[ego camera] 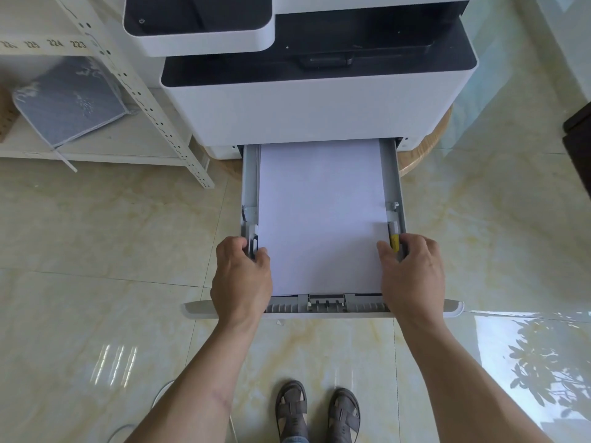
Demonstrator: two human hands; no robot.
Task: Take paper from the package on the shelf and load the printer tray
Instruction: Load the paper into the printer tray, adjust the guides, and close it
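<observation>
Paper [319, 215]: a white stack lies flat in the printer tray [398, 174], which stands pulled out toward me from the base of the printer [307, 107]. The stack fills the tray between both side walls, and its near edge sits just beside the grey rear guide [326, 302] at the tray's near end.

1. Floor [96, 235]: glossy cream marble-pattern tiles; I see it on all sides of the tray.
2. Printer: white body with black top panels, at far centre. A round wooden stand [428, 145] shows under its right side.
3. Shelf [105, 145]: white metal shelving at far left with a perforated upright. A grey-wrapped package [70, 100] rests on the shelf board, tilted, well apart from the tray.
4. Tray: grey, with a white front panel that reaches out to left and right at the near end.
5. Left hand [241, 279]: I see it curled around the left side guide [251, 231], thumb on the paper's left edge and fingers clasping the guide from outside.
6. Right hand [412, 276]: curled around the right side guide, thumb at the paper's right edge, fingers clasping the outer wall beside a yellow tab [394, 243].
7. Sandals [316, 414]: brown pair at the near centre, on the tiles.
</observation>
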